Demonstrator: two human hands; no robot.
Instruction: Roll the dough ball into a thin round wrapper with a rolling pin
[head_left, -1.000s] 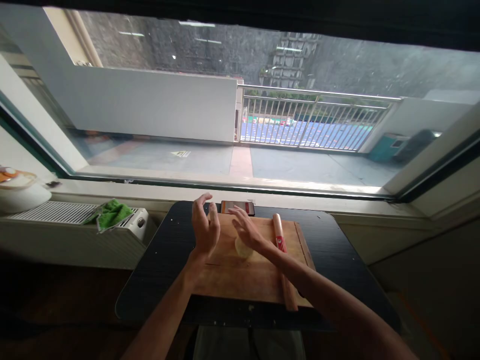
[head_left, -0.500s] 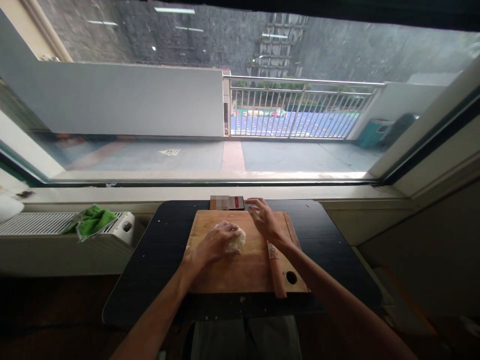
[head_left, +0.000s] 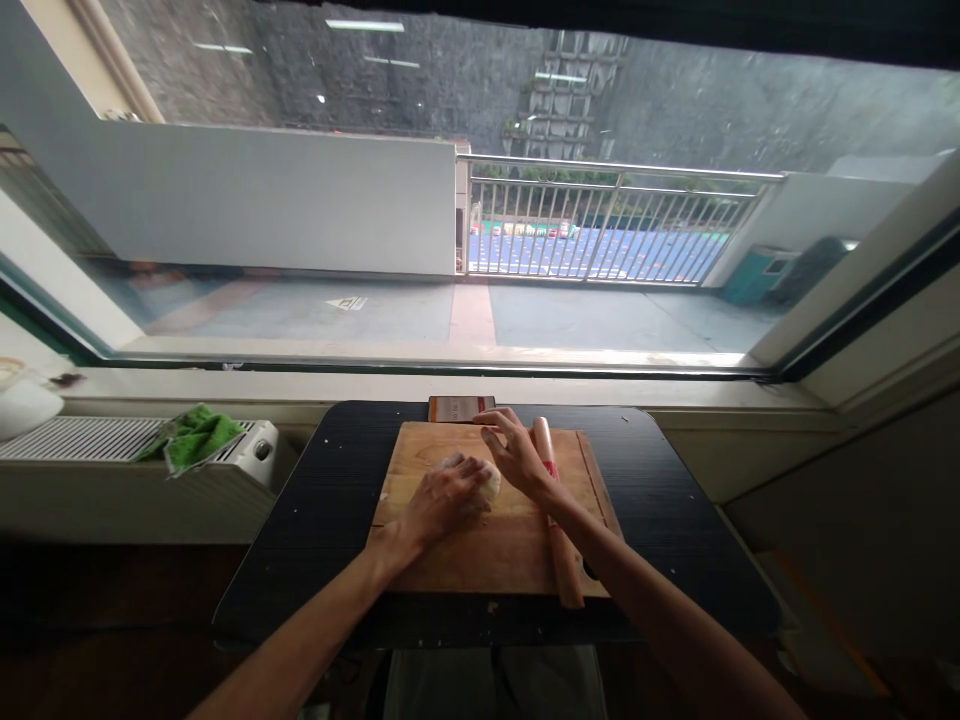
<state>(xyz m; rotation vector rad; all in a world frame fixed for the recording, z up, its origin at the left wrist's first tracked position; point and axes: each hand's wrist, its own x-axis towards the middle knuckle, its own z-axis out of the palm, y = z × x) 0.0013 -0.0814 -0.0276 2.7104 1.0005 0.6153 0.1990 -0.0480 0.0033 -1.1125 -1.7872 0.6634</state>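
A pale ball of dough (head_left: pixel 491 484) sits on the wooden cutting board (head_left: pixel 480 570). My left hand (head_left: pixel 451 490), its fingers dusted with white, curls over the top and left side of the dough and hides most of it. To the right of the dough, my right hand (head_left: pixel 519 450) hovers above the board with its fingers apart and nothing in them. Its outstretched fingertips come close to a phone-like device (head_left: pixel 450 408) with a lit screen behind the board; whether they touch it I cannot tell. A rolling pin (head_left: pixel 564 565) lies lengthwise under my right wrist.
The board rests on a black table (head_left: pixel 300 550) beneath a large window. A green cloth (head_left: pixel 201 438) lies on the white radiator (head_left: pixel 247 470) to the left. The window sill (head_left: pixel 300 385) runs behind the table.
My right hand has drawn back from the phone-like device toward the dough, uncovering the rolling pin's far end. The device's screen looks different. My left hand stays on the dough.
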